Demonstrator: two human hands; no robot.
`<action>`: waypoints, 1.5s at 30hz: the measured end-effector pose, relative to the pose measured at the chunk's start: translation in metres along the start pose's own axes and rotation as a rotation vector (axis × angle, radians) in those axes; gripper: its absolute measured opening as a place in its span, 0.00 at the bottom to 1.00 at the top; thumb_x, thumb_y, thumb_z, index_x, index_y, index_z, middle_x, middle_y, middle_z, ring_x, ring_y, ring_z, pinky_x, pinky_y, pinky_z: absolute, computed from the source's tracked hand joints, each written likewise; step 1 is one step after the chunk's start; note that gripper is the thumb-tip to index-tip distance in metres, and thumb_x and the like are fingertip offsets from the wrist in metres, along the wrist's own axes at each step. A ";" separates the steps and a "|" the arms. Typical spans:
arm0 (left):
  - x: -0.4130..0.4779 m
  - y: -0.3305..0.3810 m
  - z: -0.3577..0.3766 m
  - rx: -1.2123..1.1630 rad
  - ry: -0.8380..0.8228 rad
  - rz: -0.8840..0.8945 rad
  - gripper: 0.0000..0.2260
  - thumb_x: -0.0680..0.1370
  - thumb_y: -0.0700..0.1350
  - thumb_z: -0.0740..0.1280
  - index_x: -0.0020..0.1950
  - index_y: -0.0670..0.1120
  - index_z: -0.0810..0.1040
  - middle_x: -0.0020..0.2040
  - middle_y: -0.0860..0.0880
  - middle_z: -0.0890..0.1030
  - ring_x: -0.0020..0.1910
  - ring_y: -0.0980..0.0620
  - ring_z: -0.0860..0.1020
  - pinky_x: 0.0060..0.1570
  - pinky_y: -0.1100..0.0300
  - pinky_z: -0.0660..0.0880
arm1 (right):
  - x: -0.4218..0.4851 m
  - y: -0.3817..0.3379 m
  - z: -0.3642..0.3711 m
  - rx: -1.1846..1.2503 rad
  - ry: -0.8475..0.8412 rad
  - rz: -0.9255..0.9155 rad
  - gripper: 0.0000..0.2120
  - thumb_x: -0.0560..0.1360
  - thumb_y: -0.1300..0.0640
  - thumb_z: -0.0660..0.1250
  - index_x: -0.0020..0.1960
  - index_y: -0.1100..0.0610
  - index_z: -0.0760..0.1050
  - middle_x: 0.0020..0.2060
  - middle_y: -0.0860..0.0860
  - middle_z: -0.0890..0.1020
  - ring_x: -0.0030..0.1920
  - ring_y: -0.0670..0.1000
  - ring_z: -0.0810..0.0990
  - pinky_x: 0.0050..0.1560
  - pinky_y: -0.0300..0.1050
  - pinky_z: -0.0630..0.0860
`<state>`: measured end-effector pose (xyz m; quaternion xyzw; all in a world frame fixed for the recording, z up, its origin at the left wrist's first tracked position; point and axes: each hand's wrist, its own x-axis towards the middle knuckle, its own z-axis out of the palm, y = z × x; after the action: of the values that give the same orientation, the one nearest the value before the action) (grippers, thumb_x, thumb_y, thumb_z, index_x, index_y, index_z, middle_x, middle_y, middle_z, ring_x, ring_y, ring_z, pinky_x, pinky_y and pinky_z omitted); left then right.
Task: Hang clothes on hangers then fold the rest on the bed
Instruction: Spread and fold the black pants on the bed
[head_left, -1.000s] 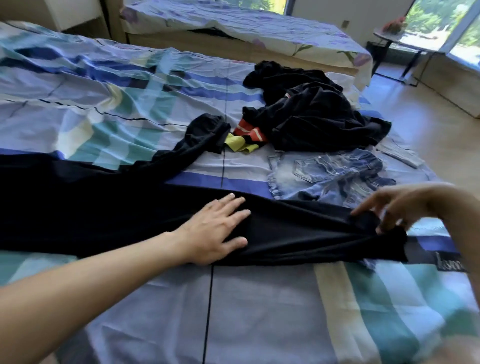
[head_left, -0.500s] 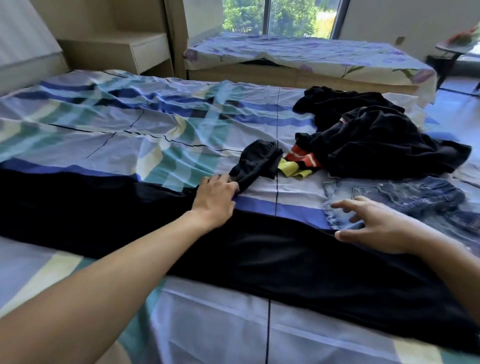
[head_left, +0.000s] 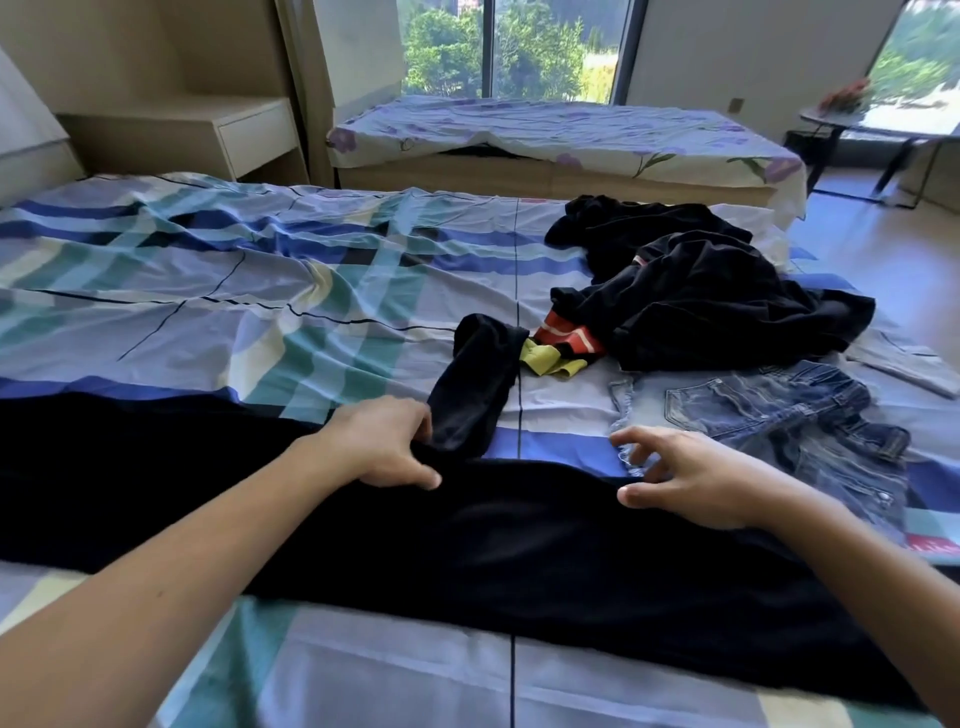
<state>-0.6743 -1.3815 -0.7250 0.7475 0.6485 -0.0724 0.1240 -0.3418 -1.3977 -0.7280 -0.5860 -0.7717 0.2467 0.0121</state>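
The black shirt (head_left: 519, 545) lies flat across the bed (head_left: 208, 312). The left hand (head_left: 379, 447) pinches it by the sleeve (head_left: 472, 395); the right hand (head_left: 691, 478) is wide and holds nothing, just beside the jeans (head_left: 769, 410). Pulling with one hand only could bunch the cloth and spoil the fold.

The long black cloth garment (head_left: 519, 545) looks matt and soft, lying mostly smooth. The checked blue, teal and lilac bedsheet (head_left: 208, 291) is thin woven cloth, creased. The faded blue denim shorts (head_left: 769, 410) are coarse, with a frayed hem. The pale wooden bedside cabinet (head_left: 208, 135) is smooth and matt; the pale floor (head_left: 857, 270) shines glossy.
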 end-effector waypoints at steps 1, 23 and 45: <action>0.000 0.000 0.004 0.051 -0.013 -0.013 0.17 0.72 0.60 0.72 0.58 0.58 0.77 0.57 0.55 0.80 0.57 0.50 0.78 0.56 0.54 0.76 | 0.000 -0.002 0.002 0.005 -0.007 0.003 0.31 0.75 0.44 0.72 0.74 0.45 0.67 0.62 0.47 0.77 0.57 0.45 0.78 0.61 0.41 0.74; -0.003 0.064 0.049 -0.259 0.217 0.147 0.10 0.79 0.52 0.63 0.57 0.55 0.82 0.57 0.49 0.83 0.59 0.45 0.79 0.58 0.51 0.75 | -0.001 -0.017 0.010 0.267 -0.071 0.018 0.25 0.75 0.40 0.71 0.69 0.43 0.71 0.53 0.42 0.82 0.58 0.43 0.79 0.66 0.49 0.73; -0.041 0.099 0.061 -0.141 -0.115 0.822 0.14 0.71 0.45 0.68 0.56 0.54 0.82 0.57 0.55 0.77 0.59 0.53 0.71 0.62 0.51 0.70 | 0.043 -0.052 0.054 0.838 0.235 0.099 0.08 0.72 0.68 0.71 0.47 0.57 0.81 0.31 0.49 0.77 0.30 0.44 0.74 0.33 0.36 0.71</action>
<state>-0.5796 -1.4498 -0.7631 0.9284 0.2919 -0.0140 0.2294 -0.4189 -1.3881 -0.7663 -0.5910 -0.5694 0.4702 0.3247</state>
